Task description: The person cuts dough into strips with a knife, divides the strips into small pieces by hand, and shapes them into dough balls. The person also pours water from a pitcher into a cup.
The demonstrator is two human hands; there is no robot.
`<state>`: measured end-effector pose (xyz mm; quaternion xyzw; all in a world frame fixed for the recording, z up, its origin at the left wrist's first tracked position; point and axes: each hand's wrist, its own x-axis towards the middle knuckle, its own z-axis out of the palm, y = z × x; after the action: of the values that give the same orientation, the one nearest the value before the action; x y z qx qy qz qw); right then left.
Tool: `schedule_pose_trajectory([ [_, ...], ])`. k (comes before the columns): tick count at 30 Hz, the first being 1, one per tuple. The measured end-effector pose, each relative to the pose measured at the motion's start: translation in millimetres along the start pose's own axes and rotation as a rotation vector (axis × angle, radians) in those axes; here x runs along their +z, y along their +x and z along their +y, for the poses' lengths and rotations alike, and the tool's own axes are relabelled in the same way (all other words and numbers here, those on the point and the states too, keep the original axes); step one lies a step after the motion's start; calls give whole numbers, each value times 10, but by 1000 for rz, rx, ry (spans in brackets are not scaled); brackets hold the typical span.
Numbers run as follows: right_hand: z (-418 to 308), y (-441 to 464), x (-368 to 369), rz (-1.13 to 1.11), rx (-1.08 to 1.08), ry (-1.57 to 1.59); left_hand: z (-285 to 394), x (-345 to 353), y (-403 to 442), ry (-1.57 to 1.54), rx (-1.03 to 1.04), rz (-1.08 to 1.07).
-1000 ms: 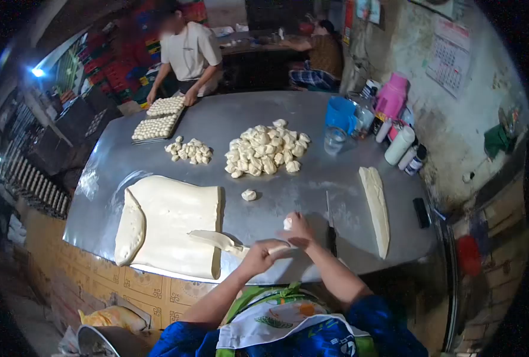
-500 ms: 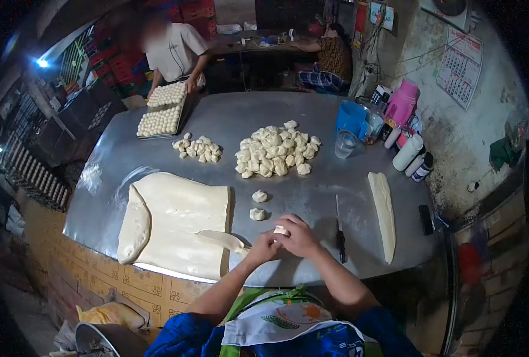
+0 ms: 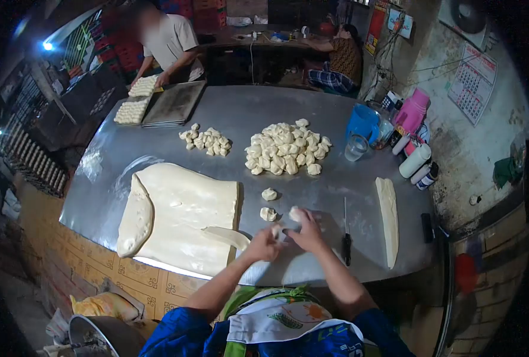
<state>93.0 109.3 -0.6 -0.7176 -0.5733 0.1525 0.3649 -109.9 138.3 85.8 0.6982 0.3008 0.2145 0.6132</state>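
My right hand has its fingers curled around a small dough piece, slightly blurred by motion. Just left of it, my left hand is closed on the end of a dough strip; a bit of pale dough shows at its fingertips. That strip trails back over a big folded dough sheet on the metal table. Ahead of my hands lie two separate dough lumps, one nearer and one farther.
Beyond are a large dough pile and a smaller one. A knife and a long dough roll lie at right. Jugs and bottles line the wall. A co-worker handles dough-filled trays beside a bare tray.
My hands have separated, the right one carrying a dough piece forward. The co-worker has shifted the filled tray left, and a bare tray now shows. My view has turned slightly.
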Motion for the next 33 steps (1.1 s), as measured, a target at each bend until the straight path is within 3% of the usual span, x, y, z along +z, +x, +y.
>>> schedule_pose_trajectory([
  [1, -314, -103, -147, -55, -85, 54, -64, -18, 10, -16, -134, -22],
  [2, -601, -118, -308, -103, -178, 105, -156, 82, 119, 32, 229, 225],
  [4, -818, -98, -492, -148, -258, 157, -266, 150, 228, 77, 587, 459],
  [8, -949, -4, -693, -258, -151, 254, -386, -59, 87, 131, 5, 85],
  [14, -740, -4, -472, -113, -468, 264, -150, 56, 120, 203, 75, 157],
  [18, -1128, -48, -607, -35, -188, 430, -8, -90, 145, 120, 181, 193],
  [19, -1110, -15, -587, -26, -191, 430, -247, -31, 164, 258, 174, 184],
  [21, -973, 13, -466, -129, -86, 151, -320, 54, 120, 392, 162, 165],
  [23, -798, 53, -332, -237, 14, -134, 13, 59, -32, 653, -53, -12],
  [24, -667, 81, -271, -227, 19, -140, 82, 40, -28, 652, -42, -19],
  [28, -316, -5, 9, -44, 37, -229, 191, -112, -113, 64, 100, 103],
  [29, -346, 29, 37, -18, 31, -241, 125, -137, -117, 63, 95, 103],
  [33, -904, -25, -229, -266, -393, 280, -305, -91, 209, 168, 521, 470],
])
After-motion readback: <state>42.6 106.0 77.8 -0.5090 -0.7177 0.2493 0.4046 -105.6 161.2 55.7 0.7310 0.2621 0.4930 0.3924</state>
